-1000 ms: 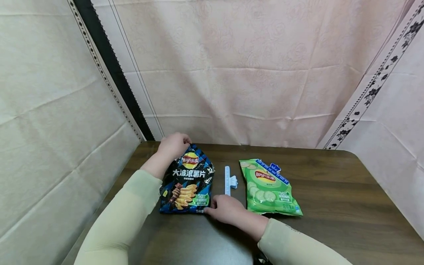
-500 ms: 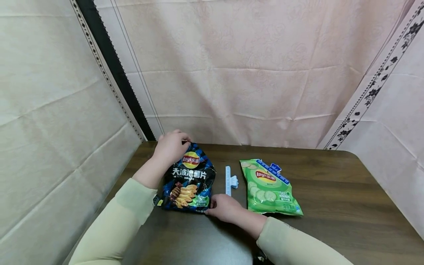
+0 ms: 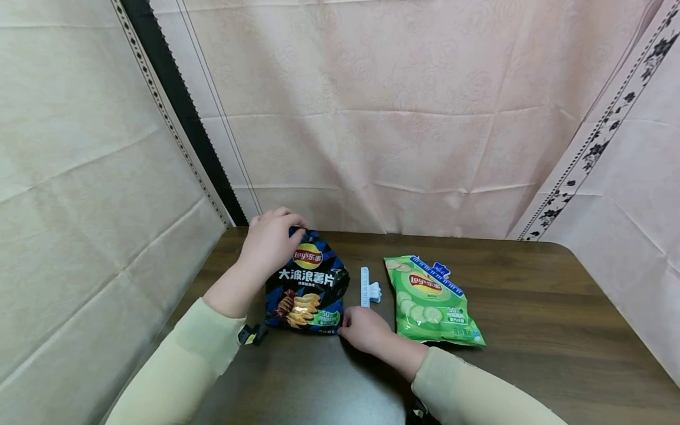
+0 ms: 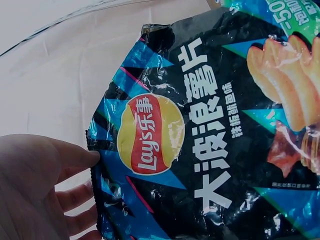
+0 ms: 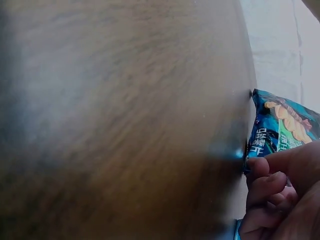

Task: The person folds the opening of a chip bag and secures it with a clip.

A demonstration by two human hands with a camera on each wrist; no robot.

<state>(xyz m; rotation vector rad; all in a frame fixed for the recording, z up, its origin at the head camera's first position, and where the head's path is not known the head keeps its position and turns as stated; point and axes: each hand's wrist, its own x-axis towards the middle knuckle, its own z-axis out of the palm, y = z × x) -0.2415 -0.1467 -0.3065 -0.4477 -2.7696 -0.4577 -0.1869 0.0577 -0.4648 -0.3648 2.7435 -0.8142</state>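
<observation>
A black and blue Lay's chip bag point(image 3: 308, 283) leans at the left of the table, its printed front toward the camera. At its top edge my left hand point(image 3: 268, 242) pinches it. Thumb on the front, other fingers behind: that is how the left hand point(image 4: 30, 185) appears in the left wrist view, along the bag's point(image 4: 215, 135) crimped edge. My right hand point(image 3: 365, 327) pinches the lower right corner. In the right wrist view the right hand point(image 5: 280, 195) has thumb and forefinger at the bag's point(image 5: 280, 127) corner.
Just right of the black bag lies a light blue sealing clip point(image 3: 365, 288), its lower end hidden by the right hand. Farther right is a green Lay's bag point(image 3: 430, 304) with a dark blue clip point(image 3: 435, 275) across its top. Cloth curtains surround the wooden table point(image 3: 531, 307).
The black bag has shifted slightly right and away from the table's front. My left wrist has swung left while its fingers stay at the top edge. The right hand has moved slightly with the corner.
</observation>
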